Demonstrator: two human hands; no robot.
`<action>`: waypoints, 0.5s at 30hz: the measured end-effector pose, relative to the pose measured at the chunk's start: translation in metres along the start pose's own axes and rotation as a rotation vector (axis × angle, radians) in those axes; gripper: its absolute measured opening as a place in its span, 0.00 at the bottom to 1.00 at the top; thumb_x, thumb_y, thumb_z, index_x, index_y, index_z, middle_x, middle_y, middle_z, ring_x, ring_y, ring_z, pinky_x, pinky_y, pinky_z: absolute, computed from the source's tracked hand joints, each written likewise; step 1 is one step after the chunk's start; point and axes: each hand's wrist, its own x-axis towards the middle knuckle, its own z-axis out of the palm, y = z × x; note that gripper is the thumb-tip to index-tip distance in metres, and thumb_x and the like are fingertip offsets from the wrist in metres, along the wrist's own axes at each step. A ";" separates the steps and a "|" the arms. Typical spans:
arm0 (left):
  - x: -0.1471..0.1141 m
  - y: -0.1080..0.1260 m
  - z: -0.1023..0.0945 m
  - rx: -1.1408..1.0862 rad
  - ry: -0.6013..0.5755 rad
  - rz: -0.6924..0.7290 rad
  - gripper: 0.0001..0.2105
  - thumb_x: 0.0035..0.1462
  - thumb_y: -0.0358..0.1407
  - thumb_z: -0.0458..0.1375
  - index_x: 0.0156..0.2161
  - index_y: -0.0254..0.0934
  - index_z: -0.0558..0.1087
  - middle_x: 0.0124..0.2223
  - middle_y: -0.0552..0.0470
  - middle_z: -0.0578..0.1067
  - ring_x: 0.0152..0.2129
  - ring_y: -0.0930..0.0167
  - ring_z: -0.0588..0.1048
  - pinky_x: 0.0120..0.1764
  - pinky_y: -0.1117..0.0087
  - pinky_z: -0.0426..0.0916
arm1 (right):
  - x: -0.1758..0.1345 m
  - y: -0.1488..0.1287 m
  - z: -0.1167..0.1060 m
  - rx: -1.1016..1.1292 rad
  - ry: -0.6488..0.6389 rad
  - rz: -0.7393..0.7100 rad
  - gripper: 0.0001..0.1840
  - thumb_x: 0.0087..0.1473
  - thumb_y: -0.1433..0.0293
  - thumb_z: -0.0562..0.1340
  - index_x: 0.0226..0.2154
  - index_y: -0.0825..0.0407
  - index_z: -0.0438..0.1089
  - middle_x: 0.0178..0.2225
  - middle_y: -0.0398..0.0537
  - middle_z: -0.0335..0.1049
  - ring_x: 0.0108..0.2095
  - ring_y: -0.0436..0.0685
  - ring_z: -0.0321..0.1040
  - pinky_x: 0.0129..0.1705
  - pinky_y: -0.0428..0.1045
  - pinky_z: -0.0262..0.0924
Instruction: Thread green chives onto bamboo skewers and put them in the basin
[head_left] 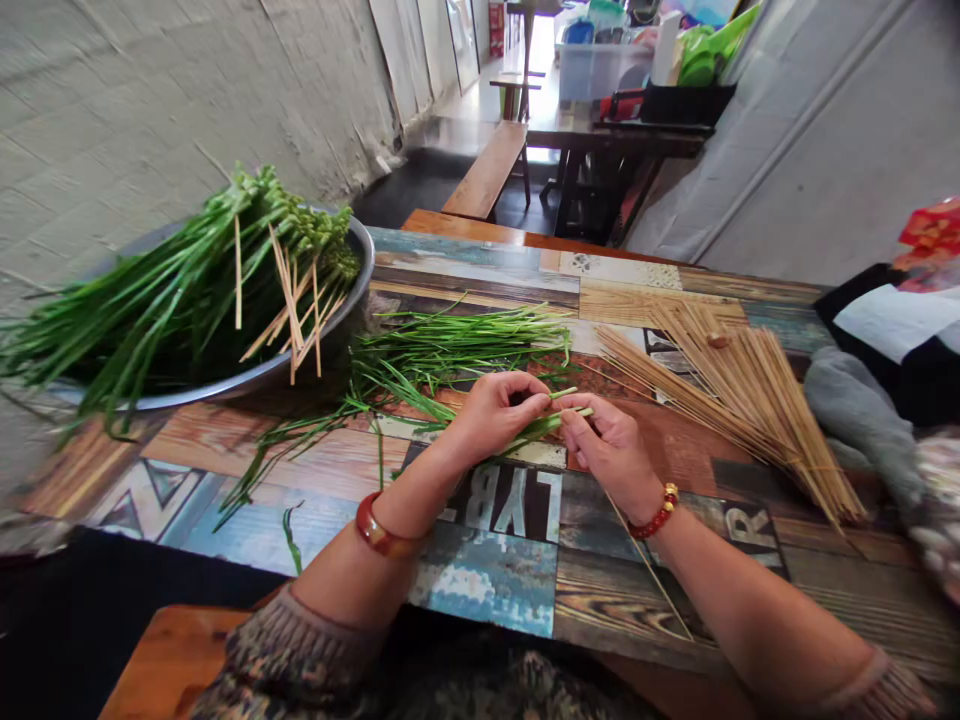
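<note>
My left hand [499, 415] is closed around a few green chives [541, 430], whose pale cut ends stick out to the right. Close beside it, my right hand [611, 445] pinches a thin bamboo skewer [651, 568] near those ends. The skewer slants down past my right wrist toward the table's near edge; its upper end is hidden among the fingers. Just beyond my hands lies a loose pile of chives [472, 335], with stray leaves trailing to the left. To the right of my right hand, a fan of bamboo skewers [757, 390] rests on the table.
A metal basin [366, 265] at the left holds skewered chives [187, 270], several skewers poking over its rim. Grey cloth-like material [855, 410] lies at the right edge. Past the patchwork-patterned table [495, 590] are a wooden bench [491, 170] and a plastic bin [596, 75].
</note>
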 end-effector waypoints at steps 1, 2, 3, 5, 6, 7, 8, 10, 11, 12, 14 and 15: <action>0.000 0.000 0.000 -0.003 0.001 0.000 0.09 0.52 0.32 0.56 0.29 0.29 0.76 0.27 0.51 0.75 0.24 0.76 0.69 0.28 0.77 0.61 | 0.000 0.001 0.000 0.000 -0.001 0.000 0.15 0.56 0.60 0.59 0.39 0.54 0.68 0.17 0.35 0.58 0.15 0.45 0.54 0.17 0.42 0.49; 0.000 0.000 0.001 -0.009 0.000 0.000 0.09 0.52 0.32 0.56 0.29 0.29 0.76 0.27 0.51 0.75 0.24 0.76 0.69 0.28 0.77 0.61 | 0.000 0.002 0.000 0.001 -0.003 -0.001 0.15 0.56 0.60 0.59 0.39 0.54 0.68 0.17 0.35 0.59 0.15 0.45 0.54 0.17 0.42 0.49; 0.000 -0.001 0.001 -0.016 -0.004 -0.001 0.09 0.52 0.32 0.56 0.28 0.29 0.76 0.27 0.52 0.75 0.24 0.76 0.69 0.28 0.77 0.61 | 0.000 0.002 0.000 -0.001 -0.004 -0.004 0.15 0.56 0.60 0.59 0.39 0.54 0.68 0.17 0.35 0.59 0.15 0.45 0.54 0.17 0.42 0.49; 0.000 -0.001 0.000 -0.028 -0.011 0.001 0.09 0.52 0.32 0.56 0.28 0.29 0.76 0.26 0.52 0.74 0.24 0.76 0.68 0.27 0.77 0.61 | 0.000 0.003 0.000 -0.009 -0.004 -0.013 0.15 0.56 0.60 0.59 0.39 0.54 0.69 0.18 0.36 0.59 0.16 0.45 0.54 0.17 0.42 0.49; 0.000 -0.002 0.000 -0.030 -0.011 0.003 0.09 0.52 0.32 0.56 0.28 0.29 0.76 0.26 0.52 0.74 0.23 0.76 0.68 0.27 0.77 0.61 | 0.000 0.004 0.000 -0.015 -0.004 -0.018 0.15 0.56 0.60 0.59 0.40 0.54 0.69 0.18 0.36 0.59 0.16 0.45 0.54 0.17 0.42 0.49; 0.000 -0.002 0.000 -0.030 -0.009 0.005 0.09 0.52 0.32 0.56 0.28 0.29 0.76 0.26 0.52 0.74 0.23 0.76 0.68 0.27 0.77 0.61 | 0.000 0.004 0.000 -0.021 -0.004 -0.023 0.15 0.56 0.60 0.59 0.39 0.54 0.69 0.17 0.36 0.59 0.16 0.45 0.54 0.17 0.42 0.49; 0.000 -0.002 0.000 -0.027 -0.007 0.008 0.09 0.52 0.32 0.56 0.28 0.29 0.76 0.26 0.52 0.74 0.23 0.76 0.68 0.27 0.77 0.61 | 0.000 0.004 0.000 -0.025 -0.004 -0.026 0.15 0.56 0.60 0.59 0.39 0.54 0.69 0.17 0.36 0.59 0.16 0.45 0.54 0.17 0.42 0.49; 0.000 -0.003 0.000 -0.019 -0.006 0.017 0.08 0.52 0.32 0.56 0.28 0.29 0.76 0.26 0.52 0.74 0.24 0.76 0.68 0.28 0.77 0.61 | 0.000 0.004 0.000 -0.031 -0.004 -0.024 0.14 0.57 0.60 0.59 0.39 0.54 0.69 0.17 0.35 0.59 0.16 0.45 0.54 0.17 0.42 0.49; 0.000 -0.003 0.001 -0.013 -0.006 0.023 0.08 0.52 0.32 0.56 0.27 0.29 0.76 0.26 0.52 0.74 0.24 0.76 0.69 0.28 0.77 0.61 | 0.000 0.004 0.000 -0.035 -0.003 -0.021 0.14 0.57 0.60 0.59 0.39 0.54 0.68 0.17 0.35 0.58 0.16 0.45 0.54 0.16 0.42 0.49; 0.000 -0.003 0.001 -0.006 -0.005 0.029 0.08 0.52 0.31 0.56 0.27 0.30 0.76 0.26 0.52 0.75 0.24 0.76 0.69 0.28 0.77 0.62 | 0.000 0.004 0.000 -0.039 -0.002 -0.018 0.14 0.57 0.60 0.58 0.39 0.54 0.68 0.17 0.35 0.58 0.15 0.45 0.54 0.16 0.42 0.49; 0.000 -0.002 0.001 0.012 -0.001 0.037 0.08 0.52 0.31 0.56 0.28 0.30 0.76 0.27 0.51 0.75 0.24 0.76 0.69 0.29 0.77 0.62 | 0.001 0.005 0.000 -0.048 0.000 -0.019 0.14 0.57 0.60 0.58 0.39 0.54 0.68 0.17 0.35 0.58 0.15 0.45 0.54 0.16 0.42 0.49; 0.000 -0.002 0.001 0.019 0.004 0.040 0.08 0.52 0.31 0.56 0.28 0.30 0.76 0.27 0.51 0.75 0.24 0.76 0.69 0.29 0.77 0.62 | 0.001 0.006 0.000 -0.056 0.000 -0.024 0.14 0.57 0.60 0.58 0.39 0.54 0.68 0.17 0.35 0.58 0.15 0.45 0.55 0.16 0.42 0.49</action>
